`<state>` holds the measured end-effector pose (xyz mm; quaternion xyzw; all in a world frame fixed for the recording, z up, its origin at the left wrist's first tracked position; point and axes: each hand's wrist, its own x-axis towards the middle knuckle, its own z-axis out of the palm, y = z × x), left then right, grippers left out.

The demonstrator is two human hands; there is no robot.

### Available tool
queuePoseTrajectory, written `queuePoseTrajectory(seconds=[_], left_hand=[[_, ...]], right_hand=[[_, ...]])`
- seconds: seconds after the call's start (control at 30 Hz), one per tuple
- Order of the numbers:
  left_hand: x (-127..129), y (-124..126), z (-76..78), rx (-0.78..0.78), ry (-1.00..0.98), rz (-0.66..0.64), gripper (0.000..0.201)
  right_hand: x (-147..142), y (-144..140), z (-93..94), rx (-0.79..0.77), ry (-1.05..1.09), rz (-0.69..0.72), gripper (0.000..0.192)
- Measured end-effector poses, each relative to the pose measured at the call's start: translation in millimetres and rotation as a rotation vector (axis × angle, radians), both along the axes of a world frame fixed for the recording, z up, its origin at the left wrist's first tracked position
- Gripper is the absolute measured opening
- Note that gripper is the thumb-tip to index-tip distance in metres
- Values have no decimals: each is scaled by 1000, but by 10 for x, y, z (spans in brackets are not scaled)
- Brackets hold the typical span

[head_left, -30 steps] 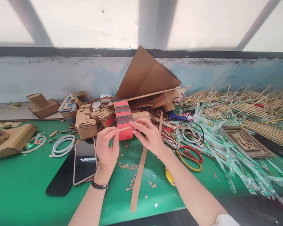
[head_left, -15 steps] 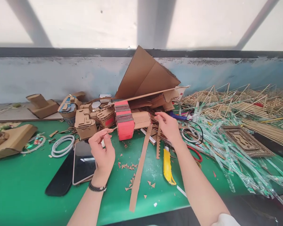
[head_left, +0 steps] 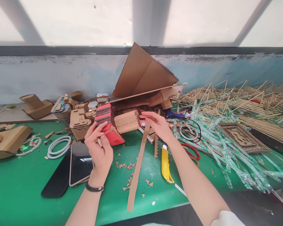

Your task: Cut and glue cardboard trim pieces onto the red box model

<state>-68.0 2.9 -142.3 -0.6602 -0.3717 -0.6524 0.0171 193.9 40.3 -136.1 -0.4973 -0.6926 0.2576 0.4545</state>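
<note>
Fingers of the left hand (head_left: pixel 97 147) pinch a thin cardboard sliver (head_left: pixel 107 131) against the red-and-brown cardboard block (head_left: pixel 108 124), which sits tilted on the green table (head_left: pixel 19 188), while the right hand (head_left: pixel 155 125) holds its fingers loosely apart, touching the plain cardboard box (head_left: pixel 127 121) joined to that block. Behind them a folded cardboard sheet (head_left: pixel 143 73) leans over a heap of cardboard offcuts, with a smartphone (head_left: pixel 80 161), a coiled white cable (head_left: pixel 58 146), a long cardboard strip (head_left: pixel 138 168), a yellow utility knife (head_left: pixel 165 163), red-handled scissors (head_left: pixel 191 152) and clear plastic wrappers (head_left: pixel 228 157) around; no writing is legible.
</note>
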Motion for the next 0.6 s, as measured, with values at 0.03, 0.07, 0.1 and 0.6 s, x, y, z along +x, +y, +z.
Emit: queuePoseTrajectory(seconds=[0.03, 0.07, 0.1, 0.6], left_hand=[[3, 5, -5, 0, 14, 15, 3], [6, 9, -9, -1, 24, 28, 4], [8, 14, -12, -5, 32, 37, 4], [-11, 30, -19, -16, 60, 10, 3]], right_hand=[[8, 38, -28, -8, -67, -55, 42], [10, 76, -52, -18, -122, -98, 41], [7, 111, -70, -30, -172, -127, 38], [-12, 454, 82, -160, -226, -89, 28]])
